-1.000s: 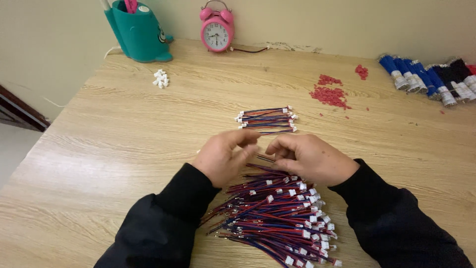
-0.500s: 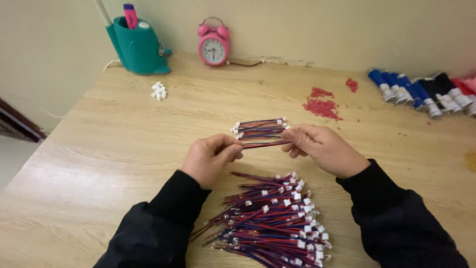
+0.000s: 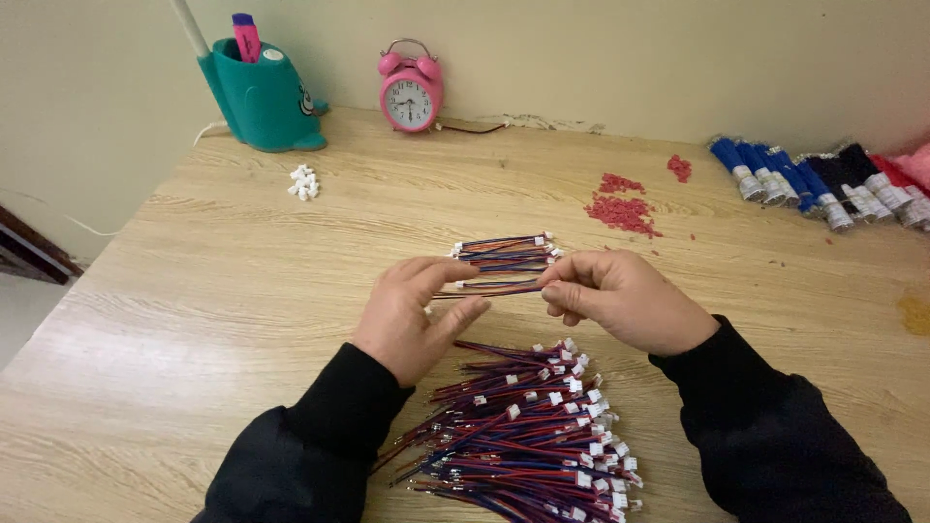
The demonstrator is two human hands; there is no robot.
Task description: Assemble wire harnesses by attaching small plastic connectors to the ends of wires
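Both hands are hovering just above the table's middle, working one short wire lead between them. The right hand (image 3: 625, 298) is pinching the lead's connector end between thumb and fingertips, the other fingers curling in under the palm. The left hand (image 3: 417, 315) is lying half open, fingers loosely spread, the wire lead (image 3: 489, 287) running across toward its forefinger; whether that hand is truly gripping the far end or only steadying it is hard to tell from this angle.

Just beyond the fingertips, a small tidy bundle of leads (image 3: 504, 254) is lying flat on the wooden table (image 3: 194, 320), red and blue strands side by side, white plugs lined up at the ends. That looks like the sorted lot, and it is a thin one. Nearer the body, below both wrists, a big loose heap of leads (image 3: 528, 436) is sprawling between the black sleeves, plugs pointing every way. Judging by the two piles, the work is sitting at an early stage: a handful laid out, the great bulk waiting.

Further out, right of the right hand, red bits (image 3: 625, 208) are scattered, and past them wrapped blue and dark rolls (image 3: 804, 184) are lined at the edge. Off beyond the left hand, a few white connectors (image 3: 304, 182), a teal pen holder (image 3: 263, 97) and a pink alarm clock (image 3: 411, 95) are standing by the wall.
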